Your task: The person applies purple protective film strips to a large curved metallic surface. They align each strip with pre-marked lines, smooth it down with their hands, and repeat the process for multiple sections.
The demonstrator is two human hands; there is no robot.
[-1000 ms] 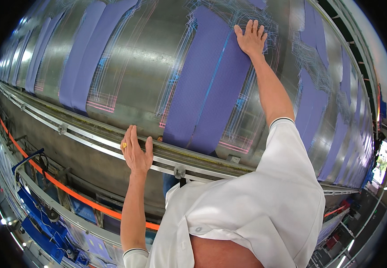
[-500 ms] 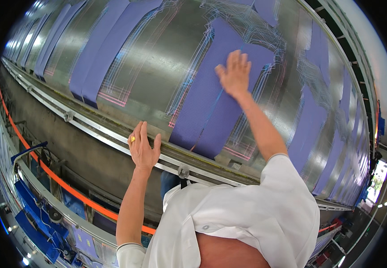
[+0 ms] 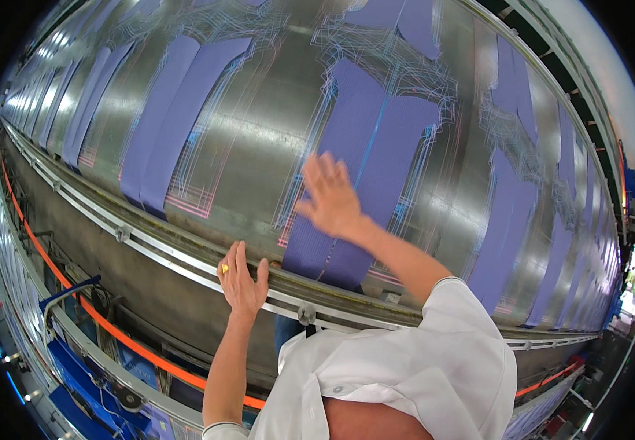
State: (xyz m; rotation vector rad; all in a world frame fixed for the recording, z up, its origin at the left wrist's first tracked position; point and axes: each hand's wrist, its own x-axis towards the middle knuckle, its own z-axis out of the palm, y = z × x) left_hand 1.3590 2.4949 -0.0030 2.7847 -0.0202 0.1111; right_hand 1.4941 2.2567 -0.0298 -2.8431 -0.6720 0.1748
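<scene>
"Trouble first, then: what worries you in the head view?"

"Creasing, mostly. The long purple panel of finely textured, cloth-like material (image 3: 401, 125) lies on the curved-looking, shiny grey metal surface (image 3: 259, 132), its lower end at the edge strip nearest the person. If the bare right hand (image 3: 330, 198) were to press and drag sideways there, I'd expect a ripple, or the panel slipping askew."

"How are those fingers?"

"Straight and spread, thumb held out, gripping nothing that I can see. The palm is over the panel's lower left part, but blur leaves me unable to tell touching from just above."

"And the other?"

"The bare left hand (image 3: 244, 282), with a yellow ring, is at the silver metal rail (image 3: 185, 270). Its fingers are extended, the thumb apart, nothing held. Whether it rests or hovers, I can't say."

"Any other risk?"

"The loose white shirt (image 3: 390, 367): leaning farther in could bring its sleeve against the panel's lower right corner and nudge it. Smearing too, if the thin pink lines (image 3: 189, 205) on the metal are wet, which I can't judge."

"What's hidden?"

"The right hand and forearm cover some of the panel's lower half. A small brownish shape (image 3: 277, 263) beside its lower left corner is too small to identify. The left sleeve runs off the bottom, and the far panels shrink into the curved dark rim."
</scene>
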